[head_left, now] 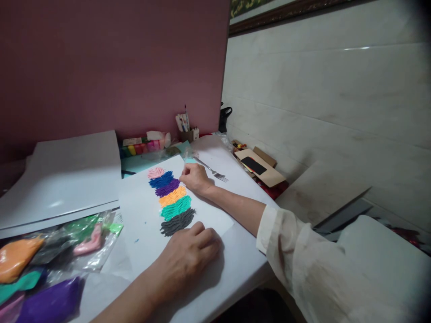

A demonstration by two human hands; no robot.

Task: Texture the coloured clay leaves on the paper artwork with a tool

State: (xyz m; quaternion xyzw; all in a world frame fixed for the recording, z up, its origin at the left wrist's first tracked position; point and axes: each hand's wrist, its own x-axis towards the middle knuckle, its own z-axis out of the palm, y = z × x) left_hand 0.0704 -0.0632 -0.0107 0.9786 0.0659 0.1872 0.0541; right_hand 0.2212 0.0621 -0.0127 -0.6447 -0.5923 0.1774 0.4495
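A white sheet of paper [134, 202] lies on the table, carrying a column of textured clay bands [173, 196]. From far to near they run pink, dark blue, purple, orange, teal and dark grey. My right hand [195, 177] is at the column's right edge beside the purple band, its fingers closed in a pinch; what they hold, if anything, is too small to make out. Close to the grey band, my left hand [193, 251] rests on the paper with curled fingers, and its palm side is hidden. A metal fork [215, 173] lies just beyond my right hand.
Bagged clay, including an orange pack [18, 258] and a purple pack [50, 300], lies at the near left. Large white sheets [67, 175] sit behind it. At the back stands a pen holder [186, 134]. Cardboard pieces [264, 168] lie between the table and tiled wall.
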